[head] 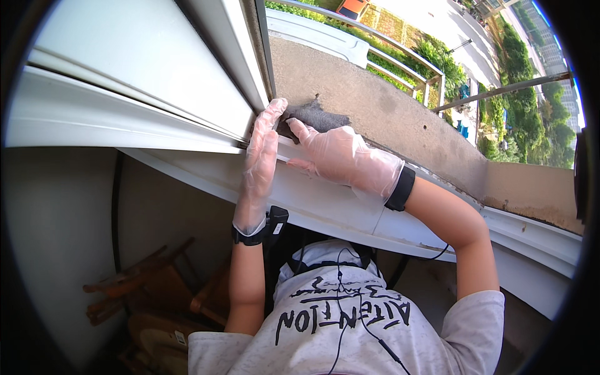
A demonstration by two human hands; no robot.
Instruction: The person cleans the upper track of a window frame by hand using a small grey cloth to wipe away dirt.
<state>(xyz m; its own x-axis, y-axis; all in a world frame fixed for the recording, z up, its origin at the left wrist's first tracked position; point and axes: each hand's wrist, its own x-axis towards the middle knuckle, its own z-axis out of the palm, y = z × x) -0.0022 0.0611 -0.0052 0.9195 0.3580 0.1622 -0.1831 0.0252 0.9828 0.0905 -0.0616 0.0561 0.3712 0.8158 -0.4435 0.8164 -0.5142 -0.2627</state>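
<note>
My left hand (262,154), in a clear plastic glove, rests upright with its fingers stretched along the end edge of the white sliding window sash (239,56). It holds nothing that I can see. Close on its right, my right hand (342,152), also gloved, reaches over the window sill. Its index finger presses on a dark grey cloth (318,116), with the thumb held apart. The cloth lies bunched on the concrete ledge (375,103) and reaches towards the white window track (288,149). The other right fingertips are hidden.
Beyond the ledge runs a metal railing (408,65), with a white panel (318,35) beside it and a drop to greenery outside. The inner sill (328,197) passes below my forearms. Wooden furniture (154,281) stands in shadow at lower left. A thin cable (340,300) hangs over my shirt.
</note>
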